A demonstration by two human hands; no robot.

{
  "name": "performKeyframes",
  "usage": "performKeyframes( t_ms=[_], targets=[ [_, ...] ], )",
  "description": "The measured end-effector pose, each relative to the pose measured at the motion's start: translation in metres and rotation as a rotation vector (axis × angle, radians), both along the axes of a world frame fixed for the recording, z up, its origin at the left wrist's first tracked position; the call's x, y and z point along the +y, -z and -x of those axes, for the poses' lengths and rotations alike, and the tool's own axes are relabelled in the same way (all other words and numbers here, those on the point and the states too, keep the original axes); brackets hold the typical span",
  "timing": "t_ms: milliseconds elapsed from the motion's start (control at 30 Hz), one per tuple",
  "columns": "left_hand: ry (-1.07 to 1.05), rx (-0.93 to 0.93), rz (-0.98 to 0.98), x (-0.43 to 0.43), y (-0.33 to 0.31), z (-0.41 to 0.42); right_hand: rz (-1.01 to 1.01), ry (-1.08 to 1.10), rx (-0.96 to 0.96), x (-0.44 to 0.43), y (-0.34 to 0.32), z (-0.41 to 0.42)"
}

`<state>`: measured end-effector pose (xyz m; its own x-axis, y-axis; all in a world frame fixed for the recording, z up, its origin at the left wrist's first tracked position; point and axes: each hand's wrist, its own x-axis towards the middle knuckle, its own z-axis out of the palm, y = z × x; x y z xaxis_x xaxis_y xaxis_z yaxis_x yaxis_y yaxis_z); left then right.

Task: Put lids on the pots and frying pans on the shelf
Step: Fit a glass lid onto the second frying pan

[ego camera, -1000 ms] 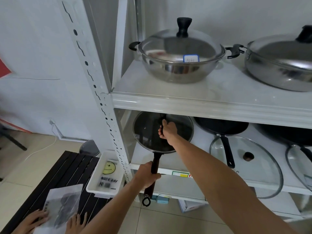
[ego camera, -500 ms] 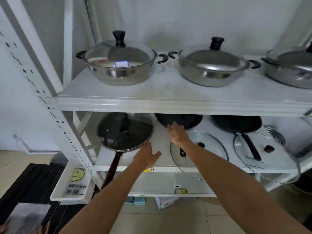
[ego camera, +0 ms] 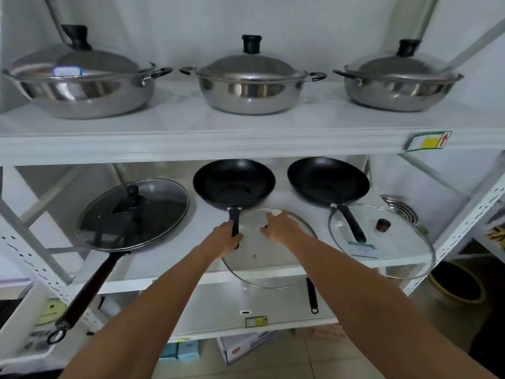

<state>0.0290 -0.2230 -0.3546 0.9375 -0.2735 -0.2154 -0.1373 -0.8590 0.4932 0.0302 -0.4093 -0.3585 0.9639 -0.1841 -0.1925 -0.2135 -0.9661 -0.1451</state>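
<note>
On the lower shelf [ego camera: 273,199] stand three black frying pans. The left pan [ego camera: 131,214] wears a glass lid. The middle pan [ego camera: 234,181] is bare; my left hand [ego camera: 224,237] is closed around its black handle. A glass lid [ego camera: 269,250] lies flat over that handle, jutting past the shelf edge, and my right hand [ego camera: 278,224] grips its top at the knob. The right pan [ego camera: 328,179] is bare too, with another glass lid [ego camera: 382,242] lying over its handle. Three steel pots [ego camera: 246,91] on the upper shelf all carry lids.
The upper shelf's front beam [ego camera: 218,144] overhangs the pans closely. White slotted uprights [ego camera: 470,214] flank the rack. Steel rings [ego camera: 400,206] sit at the far right of the lower shelf. Boxes [ego camera: 246,348] stand below, and a white tray [ego camera: 32,324] sits low on the left.
My view swung right from the left pan. My left hand left that pan's handle and took the middle pan's handle; my right hand left the left lid's knob and grasped the middle lid.
</note>
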Motion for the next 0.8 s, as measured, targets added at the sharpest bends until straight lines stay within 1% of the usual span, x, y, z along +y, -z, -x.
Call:
performKeyframes(
  t_ms=[67,233,400,500,667,800],
  targets=[
    [0.008,-0.014,0.033,-0.006,0.010,-0.005,-0.006,-0.022,0.030,0.002,0.017,-0.004],
    [0.012,-0.069,0.011,-0.012,0.020,-0.018,0.081,-0.101,0.001,0.002,0.045,-0.010],
    [0.001,-0.081,-0.069,-0.003,0.014,-0.020,0.094,-0.140,-0.064,-0.001,0.036,0.003],
    [0.007,-0.075,-0.099,0.006,0.007,-0.016,0.079,-0.144,-0.057,-0.008,0.033,0.020],
    [0.021,-0.037,-0.136,0.012,-0.001,-0.007,0.045,-0.091,-0.020,-0.028,0.019,0.052],
    [0.003,-0.009,-0.115,0.014,-0.003,0.003,0.022,-0.092,-0.028,-0.042,0.000,0.076]
  ],
)
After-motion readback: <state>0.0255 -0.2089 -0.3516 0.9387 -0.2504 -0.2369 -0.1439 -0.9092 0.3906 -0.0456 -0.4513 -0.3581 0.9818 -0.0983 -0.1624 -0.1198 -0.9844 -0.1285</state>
